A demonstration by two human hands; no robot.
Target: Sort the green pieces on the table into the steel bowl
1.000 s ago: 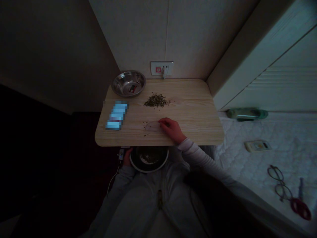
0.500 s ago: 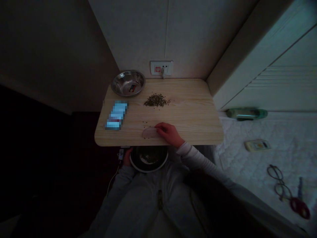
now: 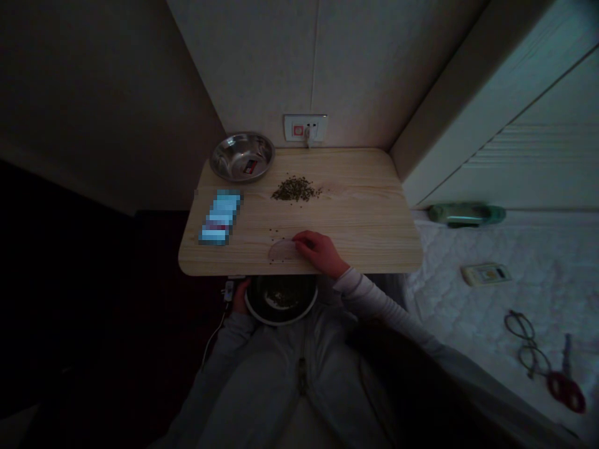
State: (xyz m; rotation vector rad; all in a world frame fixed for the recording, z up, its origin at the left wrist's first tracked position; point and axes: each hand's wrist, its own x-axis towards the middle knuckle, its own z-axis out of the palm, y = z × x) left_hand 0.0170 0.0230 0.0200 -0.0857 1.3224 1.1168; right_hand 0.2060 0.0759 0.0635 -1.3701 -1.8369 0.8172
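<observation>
My right hand (image 3: 321, 251) is closed on a thin, see-through flat piece with a rounded edge (image 3: 282, 250), held low over the table's front edge. A few loose dark grains lie around that piece. Farther back on the wood-grain table (image 3: 369, 218) is a heap of small greenish-brown grains (image 3: 294, 189). Just below the table's front edge, my left hand (image 3: 240, 297) grips the left side of a dark bowl with a pale rim (image 3: 281, 323). Some grains show in the bowl's bottom. The bowl partly hides my left fingers.
A shiny metal bowl (image 3: 243, 157) stands at the table's back left, with a lit phone (image 3: 221, 217) in front of it. A plug sits in the wall socket (image 3: 306, 129). On the white bedding to the right lie a green bottle (image 3: 467, 214) and red-handled scissors (image 3: 566, 390).
</observation>
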